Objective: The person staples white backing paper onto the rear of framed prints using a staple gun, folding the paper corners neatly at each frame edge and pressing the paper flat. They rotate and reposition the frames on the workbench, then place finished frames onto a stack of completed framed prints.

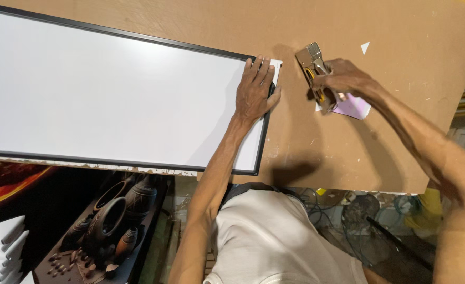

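A long white panel [101,89] in a thin black frame [262,139] lies on a brown board table [379,142]. My left hand [255,90] presses flat on the panel's right end, over a small white corner piece [277,67]. My right hand [343,79] grips a metal staple gun [313,66] with yellow trim, held just right of the frame's corner. Beneath that hand lies a small pale purple paper [354,107].
A white paper scrap [365,48] lies on the far side of the table. Below the table's near edge are a dark printed picture with pots [106,221], white corner strips [3,247], tangled cables [358,221] and a yellow object [427,208].
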